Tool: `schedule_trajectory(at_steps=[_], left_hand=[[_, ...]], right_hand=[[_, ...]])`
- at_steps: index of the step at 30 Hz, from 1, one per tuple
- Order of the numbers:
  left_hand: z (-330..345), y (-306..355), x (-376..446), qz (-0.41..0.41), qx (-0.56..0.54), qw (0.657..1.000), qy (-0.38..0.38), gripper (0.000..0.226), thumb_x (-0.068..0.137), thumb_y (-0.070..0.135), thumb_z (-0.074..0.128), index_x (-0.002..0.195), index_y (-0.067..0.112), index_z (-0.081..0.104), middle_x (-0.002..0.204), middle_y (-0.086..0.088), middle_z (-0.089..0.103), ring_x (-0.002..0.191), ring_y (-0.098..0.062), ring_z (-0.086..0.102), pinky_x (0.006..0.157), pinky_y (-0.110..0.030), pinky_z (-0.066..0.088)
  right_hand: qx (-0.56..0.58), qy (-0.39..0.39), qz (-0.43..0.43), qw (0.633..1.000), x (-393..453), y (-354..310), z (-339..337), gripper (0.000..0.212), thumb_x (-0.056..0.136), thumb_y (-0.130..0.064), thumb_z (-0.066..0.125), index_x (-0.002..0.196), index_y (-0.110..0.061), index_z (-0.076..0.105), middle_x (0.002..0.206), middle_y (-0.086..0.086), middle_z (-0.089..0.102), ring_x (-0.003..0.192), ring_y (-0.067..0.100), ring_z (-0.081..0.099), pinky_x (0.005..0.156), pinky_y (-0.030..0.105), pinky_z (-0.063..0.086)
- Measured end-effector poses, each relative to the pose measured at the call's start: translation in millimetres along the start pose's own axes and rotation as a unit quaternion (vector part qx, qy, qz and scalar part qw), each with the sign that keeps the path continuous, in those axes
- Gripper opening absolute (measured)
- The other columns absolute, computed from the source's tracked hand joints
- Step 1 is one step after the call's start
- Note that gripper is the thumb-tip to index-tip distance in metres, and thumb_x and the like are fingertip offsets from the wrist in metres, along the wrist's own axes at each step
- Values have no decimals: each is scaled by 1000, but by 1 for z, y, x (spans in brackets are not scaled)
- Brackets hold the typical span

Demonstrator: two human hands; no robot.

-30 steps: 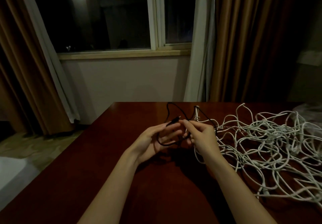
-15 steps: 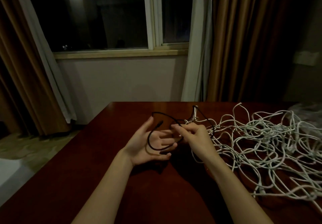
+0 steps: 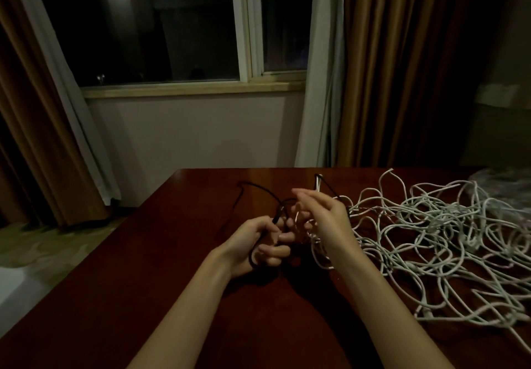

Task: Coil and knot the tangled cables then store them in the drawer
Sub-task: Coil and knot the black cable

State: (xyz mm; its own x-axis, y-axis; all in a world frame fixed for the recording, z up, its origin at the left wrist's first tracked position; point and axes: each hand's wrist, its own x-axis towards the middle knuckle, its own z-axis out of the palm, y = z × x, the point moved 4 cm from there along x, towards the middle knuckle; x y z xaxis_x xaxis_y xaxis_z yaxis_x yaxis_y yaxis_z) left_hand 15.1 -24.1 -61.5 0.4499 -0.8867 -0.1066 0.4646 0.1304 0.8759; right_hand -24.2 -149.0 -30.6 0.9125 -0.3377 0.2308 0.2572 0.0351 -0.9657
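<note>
A thin black cable (image 3: pixel 260 189) arcs above the dark red table (image 3: pixel 178 253) in front of me. My left hand (image 3: pixel 258 243) has its fingers curled round a small loop of that cable, near its plug. Just to the right, my right hand (image 3: pixel 324 219) is raised with fingers spread and relaxed; the black cable runs behind it, and whether it holds anything is hidden. A big tangle of white cables (image 3: pixel 436 233) sprawls over the table's right half, touching my right wrist. No drawer is in view.
The table's far edge (image 3: pixel 258 169) faces a wall and a dark window (image 3: pixel 161 24). Brown curtains (image 3: pixel 402 67) hang on both sides. A pale, blurred object (image 3: pixel 500 179) lies at the far right corner. Floor shows past the left table edge.
My left hand went from an open palm to fingers curled round the black loop. My right hand let go of its pinch, lifted and spread its fingers. The cable's arc swung left.
</note>
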Motion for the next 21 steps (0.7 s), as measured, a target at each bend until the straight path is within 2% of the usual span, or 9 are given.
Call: schedule_trajectory(at_steps=[2,6,7,9,11,13,15,18,21], left_hand=[[-3,0,1,-6,-1,1000,18,8,85,19,48,90,14,44,66,4,40,37,0,27,38,-14,26],[7,-4,-1,-60,97,993,42,26,96,39,41,84,17,47,59,7,32,37,-1,23,38,-14,20],[11,-6,-1,-67,145,987,38,27,96,39,41,82,18,51,58,7,31,37,-1,22,40,-16,17],[16,-11,1,-68,234,969,42,36,101,32,38,75,22,61,58,7,30,41,-3,21,44,-20,15],[19,-14,1,-75,276,957,51,34,102,27,39,74,22,57,58,8,32,44,-5,23,46,-21,17],[20,-16,-2,-103,279,954,32,28,101,27,44,74,20,50,59,7,32,42,-4,23,44,-19,17],[18,-14,-5,-124,244,962,-8,32,100,32,45,69,22,46,55,9,27,39,0,20,41,-17,13],[12,-3,-8,-101,141,984,-26,31,95,42,45,69,23,44,51,13,27,36,3,22,40,-15,13],[1,10,-7,-1,64,996,59,31,93,42,46,69,21,44,52,10,26,36,0,22,39,-15,17]], right_hand=[[-28,46,-43,998,1,-5,-4,14,95,-16,58,92,-21,70,76,-3,66,66,2,58,55,12,42],[-127,54,-115,984,-8,-15,6,13,96,-21,55,96,-28,67,101,-10,61,87,-2,57,76,15,45],[-160,53,-123,978,-10,-17,8,11,96,-26,55,100,-28,66,107,-10,56,94,-2,54,83,18,45],[-284,33,-132,949,-12,-18,12,25,93,-40,56,113,-27,64,117,-12,49,110,3,45,96,27,40],[-384,-23,-142,912,-13,-19,20,40,90,-47,57,125,-28,59,116,-14,57,115,4,44,99,31,36],[-341,-62,-152,926,-15,-19,26,35,91,-36,62,124,-27,59,84,-13,68,87,-5,58,86,24,43],[-227,-19,-151,962,-12,-22,20,27,93,-21,62,119,-25,63,62,-8,62,63,-2,58,68,22,46],[-35,74,-101,991,-4,-20,-2,30,93,-5,56,114,-26,61,68,-5,66,68,6,61,69,23,48],[-26,137,-75,987,1,-18,-19,28,91,-4,58,107,-26,65,80,0,68,73,18,59,68,31,48]])
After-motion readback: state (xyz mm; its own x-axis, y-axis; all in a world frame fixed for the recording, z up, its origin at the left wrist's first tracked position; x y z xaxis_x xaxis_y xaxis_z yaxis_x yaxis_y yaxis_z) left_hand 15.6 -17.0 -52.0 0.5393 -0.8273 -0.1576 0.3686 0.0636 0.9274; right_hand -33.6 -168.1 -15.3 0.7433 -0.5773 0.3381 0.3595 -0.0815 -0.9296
